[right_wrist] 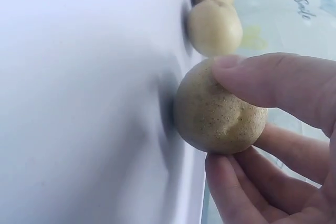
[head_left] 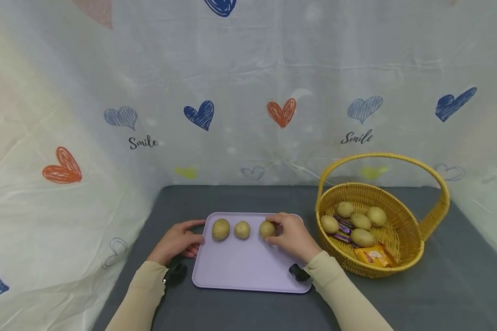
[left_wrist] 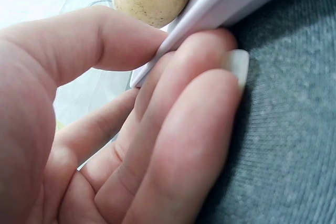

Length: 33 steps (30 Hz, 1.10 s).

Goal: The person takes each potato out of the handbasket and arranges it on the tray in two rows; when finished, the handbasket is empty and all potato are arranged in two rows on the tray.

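On a lilac tray (head_left: 248, 271), a row of three potatoes lies near the far edge. My right hand (head_left: 291, 234) pinches the rightmost potato (right_wrist: 218, 111) between thumb and fingers, at or just over the tray surface. Beside it sit the middle potato (head_left: 242, 230) and the left potato (head_left: 221, 229), both untouched. At the tray's left side my left hand (head_left: 178, 241) grips the rim, thumb (left_wrist: 131, 45) against the edge and the other fingers curled beside and below it. Part of the held potato is hidden by my right fingers.
Right of the tray stands a yellow wicker basket (head_left: 414, 255) with a tall handle. Inside are several potatoes (head_left: 362, 238), purple-wrapped snacks (head_left: 343, 225) and an orange packet (head_left: 374, 255). A dark grey cloth (head_left: 248, 312) covers the table; a heart-printed curtain (head_left: 240, 147) hangs behind.
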Available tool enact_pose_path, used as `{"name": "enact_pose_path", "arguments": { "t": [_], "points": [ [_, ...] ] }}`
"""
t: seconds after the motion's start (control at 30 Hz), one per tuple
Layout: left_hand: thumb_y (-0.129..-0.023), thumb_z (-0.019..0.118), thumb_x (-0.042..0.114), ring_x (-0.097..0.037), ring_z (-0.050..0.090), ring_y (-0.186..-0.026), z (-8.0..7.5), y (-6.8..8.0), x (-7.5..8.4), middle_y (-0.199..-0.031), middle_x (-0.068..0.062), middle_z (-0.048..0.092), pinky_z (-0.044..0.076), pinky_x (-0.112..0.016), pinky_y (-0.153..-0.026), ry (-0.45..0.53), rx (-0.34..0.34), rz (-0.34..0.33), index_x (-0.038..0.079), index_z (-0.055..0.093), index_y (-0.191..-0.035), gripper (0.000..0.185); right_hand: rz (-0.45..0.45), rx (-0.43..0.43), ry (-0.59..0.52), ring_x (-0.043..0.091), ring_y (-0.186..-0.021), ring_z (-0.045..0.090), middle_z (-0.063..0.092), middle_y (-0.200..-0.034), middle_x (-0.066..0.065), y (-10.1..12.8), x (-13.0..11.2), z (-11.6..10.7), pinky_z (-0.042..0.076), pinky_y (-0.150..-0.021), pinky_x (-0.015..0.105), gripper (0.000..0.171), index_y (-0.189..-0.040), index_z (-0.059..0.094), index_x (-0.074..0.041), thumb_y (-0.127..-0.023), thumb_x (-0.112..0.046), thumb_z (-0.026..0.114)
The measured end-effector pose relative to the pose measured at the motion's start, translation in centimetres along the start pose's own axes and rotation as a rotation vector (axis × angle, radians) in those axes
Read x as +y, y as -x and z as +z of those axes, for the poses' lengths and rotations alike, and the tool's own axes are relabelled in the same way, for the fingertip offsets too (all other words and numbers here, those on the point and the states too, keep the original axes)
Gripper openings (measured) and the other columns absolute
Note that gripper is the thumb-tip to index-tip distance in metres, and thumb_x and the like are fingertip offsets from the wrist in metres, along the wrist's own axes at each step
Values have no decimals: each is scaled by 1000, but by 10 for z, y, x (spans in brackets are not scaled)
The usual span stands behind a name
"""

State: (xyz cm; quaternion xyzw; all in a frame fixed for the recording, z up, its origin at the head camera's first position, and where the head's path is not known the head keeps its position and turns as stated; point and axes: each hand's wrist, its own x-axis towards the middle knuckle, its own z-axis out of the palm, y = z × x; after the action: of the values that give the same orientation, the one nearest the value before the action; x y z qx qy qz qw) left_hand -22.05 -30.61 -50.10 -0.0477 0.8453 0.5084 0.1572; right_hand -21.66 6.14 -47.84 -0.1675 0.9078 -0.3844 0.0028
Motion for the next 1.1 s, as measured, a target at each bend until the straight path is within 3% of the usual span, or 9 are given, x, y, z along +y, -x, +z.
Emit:
{"name": "enact_pose_path", "arguments": {
  "t": [0.4,0.67,0.93,1.1],
  "points": [
    [-88,82,20,-15,67,-58,2,0,-1,-74,-6,70,62,-33,-58,-21,4,-6,18,61,-153,69,-17,-10,24,20,-105,71,77,-125,8,1,-1,4,59,-92,39,54,-132,77,-8,-81,-14,94],
    [-89,81,19,-13,66,-58,1,1,-1,-73,-6,70,62,-32,-58,-2,-8,-32,19,61,-153,68,-26,-31,18,22,-115,70,75,-133,8,-1,-3,9,57,-100,43,55,-136,74,-8,-84,-15,92],
    [-88,81,19,-14,67,-58,2,-1,1,-74,-6,70,63,-33,-60,-5,-7,-31,22,62,-151,66,-34,-4,39,21,-108,69,75,-126,7,0,-5,6,57,-95,41,56,-134,75,-9,-82,-12,94],
    [-89,81,20,-14,67,-59,1,-2,1,-74,-7,71,63,-33,-61,-11,-3,-27,22,62,-151,65,-60,-7,21,27,-119,71,75,-131,9,-2,-5,8,57,-103,46,56,-135,74,-7,-82,-10,93]
  ]
}}
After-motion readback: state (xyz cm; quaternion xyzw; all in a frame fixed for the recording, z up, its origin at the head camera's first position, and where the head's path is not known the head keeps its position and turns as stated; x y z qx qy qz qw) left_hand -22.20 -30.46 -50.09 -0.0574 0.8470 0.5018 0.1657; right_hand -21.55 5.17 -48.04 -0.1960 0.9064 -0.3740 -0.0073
